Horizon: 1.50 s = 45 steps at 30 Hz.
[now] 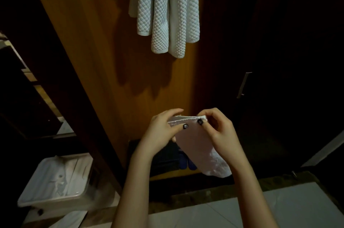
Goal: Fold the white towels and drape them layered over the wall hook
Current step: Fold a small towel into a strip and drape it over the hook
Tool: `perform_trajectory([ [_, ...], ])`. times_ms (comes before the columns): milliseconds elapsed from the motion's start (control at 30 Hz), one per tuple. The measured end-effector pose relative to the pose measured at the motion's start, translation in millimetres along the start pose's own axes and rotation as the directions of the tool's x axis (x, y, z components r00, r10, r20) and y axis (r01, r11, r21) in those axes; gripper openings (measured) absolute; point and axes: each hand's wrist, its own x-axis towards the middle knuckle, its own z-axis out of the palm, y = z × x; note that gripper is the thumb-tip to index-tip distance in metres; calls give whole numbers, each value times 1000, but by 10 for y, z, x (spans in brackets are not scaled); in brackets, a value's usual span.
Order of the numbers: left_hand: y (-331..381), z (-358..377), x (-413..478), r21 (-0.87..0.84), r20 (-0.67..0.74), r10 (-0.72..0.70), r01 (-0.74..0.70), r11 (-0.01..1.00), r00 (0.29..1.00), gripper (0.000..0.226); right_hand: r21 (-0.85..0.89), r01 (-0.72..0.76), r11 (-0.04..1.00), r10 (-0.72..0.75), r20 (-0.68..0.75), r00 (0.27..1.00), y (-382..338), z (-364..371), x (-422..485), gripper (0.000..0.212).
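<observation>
Two hands are pinching the top edge of a small white towel (197, 145): the left hand (163, 130) is gripping its left corner, the right hand (217, 130) its right corner (both thumbnails painted dark), and the cloth is hanging down between the forearms. Above, quilted white towels (165, 11) are hanging layered against the wooden panel (89, 41); their top is running out of view. Lower left, a white plastic bin (55, 181) is sitting on the floor.

White diamond-quilted towels (167, 13) hang on orange-brown wood panel (93, 50); the held towel (201, 149) is plain pinkish-white.
</observation>
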Motion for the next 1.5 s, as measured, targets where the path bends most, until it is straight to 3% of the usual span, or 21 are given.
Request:
perform_trajectory([
  [133,49,52,31,24,-8,66,-66,998,998,10,15,-43,999,42,25,999,43,-110,-47,19],
  [267,77,74,25,98,-3,182,-181,979,983,16,96,-157,983,164,-76,983,113,-181,-68,20],
  [400,64,17,0,60,20,271,-272,961,962,20,262,-229,938,264,-107,958,83,-182,-46,22],
  [500,65,-36,-30,52,5,314,-314,948,949,22,299,-186,936,238,-151,959,25,-129,-25,17],
  [667,119,-164,-42,11,-61,336,-336,942,940,33,329,-143,933,177,-76,981,-82,3,51,14],
  [833,229,-269,-53,-91,-107,379,-389,917,919,19,386,-134,913,146,-1,989,-163,112,184,12],
  [1100,309,-444,-79,-194,-212,408,-448,873,888,22,540,-118,833,102,59,993,-285,259,331,12],
  [1267,260,-527,-93,-168,-220,381,-419,892,898,23,485,-66,872,62,23,998,-313,296,305,3],
  [1500,240,-568,-75,-238,-233,360,-411,880,904,21,446,-31,895,33,3,999,-368,281,293,7],
])
